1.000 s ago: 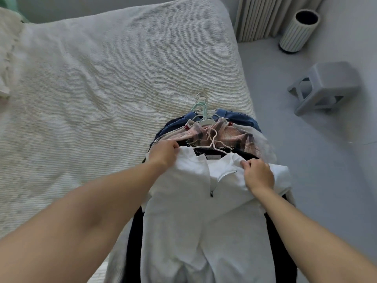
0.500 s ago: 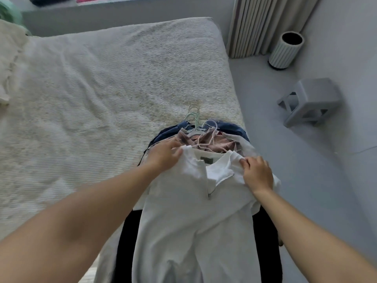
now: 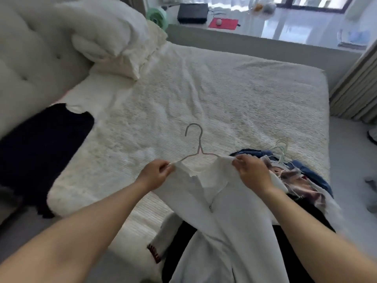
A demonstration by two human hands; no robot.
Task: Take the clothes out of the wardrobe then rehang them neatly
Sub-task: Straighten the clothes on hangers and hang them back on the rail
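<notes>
Left hand (image 3: 156, 173) pinched on the left shoulder of the white garment (image 3: 222, 217), right where cloth met wire. Right hand (image 3: 250, 170) pinched on the right shoulder, fingers curled round the fabric. Between them, held above the near edge of the bed (image 3: 214, 99), the thin hanger (image 3: 195, 148), hook pointing far and only partly threaded through the collar. Judged light, soft and limp, apt to slide off slick wire; best held at both shoulder seams, as here, with the hanger kept level. Zip at the neck part open, body trailing down toward the near side. Just right of the right hand, the pile of clothes (image 3: 302, 180) on more hangers (image 3: 282, 150): blue, plaid, black. Far left on the bed, a dark garment (image 3: 40, 139) lying flat. No containers visible; wardrobe out of view.
</notes>
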